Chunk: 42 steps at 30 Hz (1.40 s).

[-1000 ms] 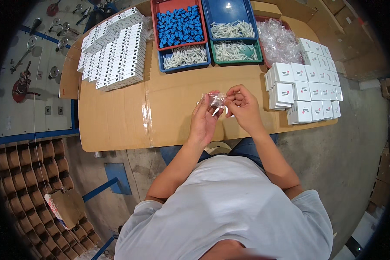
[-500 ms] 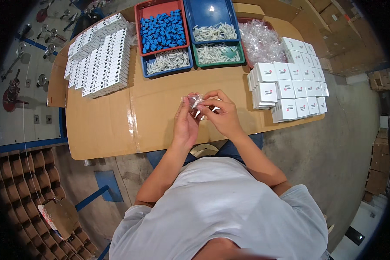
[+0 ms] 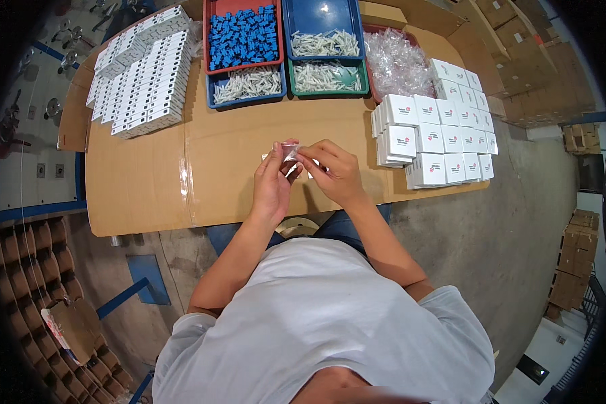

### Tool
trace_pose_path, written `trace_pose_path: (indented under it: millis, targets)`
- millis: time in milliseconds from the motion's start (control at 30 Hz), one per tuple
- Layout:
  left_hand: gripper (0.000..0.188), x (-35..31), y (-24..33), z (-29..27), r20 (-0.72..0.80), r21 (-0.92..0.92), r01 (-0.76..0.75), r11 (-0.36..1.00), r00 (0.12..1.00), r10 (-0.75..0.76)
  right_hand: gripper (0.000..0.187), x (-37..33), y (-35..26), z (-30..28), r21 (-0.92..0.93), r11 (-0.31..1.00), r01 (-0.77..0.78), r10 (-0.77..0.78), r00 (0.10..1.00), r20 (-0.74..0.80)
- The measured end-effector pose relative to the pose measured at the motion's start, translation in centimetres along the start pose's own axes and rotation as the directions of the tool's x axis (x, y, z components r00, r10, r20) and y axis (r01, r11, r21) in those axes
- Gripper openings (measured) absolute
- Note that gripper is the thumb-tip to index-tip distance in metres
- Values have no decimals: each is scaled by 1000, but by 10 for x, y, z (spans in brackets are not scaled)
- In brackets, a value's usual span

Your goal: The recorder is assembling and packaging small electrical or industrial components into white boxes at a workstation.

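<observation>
Head view, L to R. White boxes [image 3: 151, 74] stacked in rows on the left of the table [image 3: 135, 182]. Red tray [image 3: 206, 40] of small blue parts [image 3: 242, 37] next, overlapping the lower blue tray [image 3: 249, 102], which has white sticks [image 3: 249, 83] in it.

Left hand [image 3: 271, 187]: raised, thumb and fingers closed in a narrow pinch on 1 clear bag [image 3: 289, 151]. Bag is up between the 2 hands, above the middle of the table.

Behind that, upper blue tray [image 3: 320, 15] and green tray [image 3: 330, 94], both with more white sticks. Right hand [image 3: 338, 172]: fingers bunched narrow at the bag's right edge. Then red bin [image 3: 374, 89] heaped with clear plastic [image 3: 397, 64], then more white boxes.

Progress: 1 bag in work, not set down. Filled or sealed? Can't tell, too small and fingers cover it. No box in either hand. Left, my read: plenty of parts and plastic.
</observation>
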<state>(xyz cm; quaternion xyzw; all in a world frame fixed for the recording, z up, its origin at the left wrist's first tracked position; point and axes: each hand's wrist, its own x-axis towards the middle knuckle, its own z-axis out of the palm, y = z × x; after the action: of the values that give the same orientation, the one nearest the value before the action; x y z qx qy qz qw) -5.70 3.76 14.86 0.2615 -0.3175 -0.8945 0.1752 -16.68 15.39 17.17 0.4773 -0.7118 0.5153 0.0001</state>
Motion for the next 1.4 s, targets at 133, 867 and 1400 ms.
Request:
trace_pose_path:
  millis: [133, 867, 1400]
  targets:
    - [40, 3, -4, 5, -117, 159, -114, 981, 984, 133, 14, 1, -3, -2, -10, 998, -56, 56, 998, 19]
    - [36, 7, 2, -31, 452, 843, -520, 139, 824, 341, 17, -4, 9, -3, -16, 988, -153, 151, 952, 265]
    - [34, 14, 1, -29, 293, 681, -466, 564, 880, 374, 18, 3, 25, -8, 300, 847, -438, 386, 896, 219]
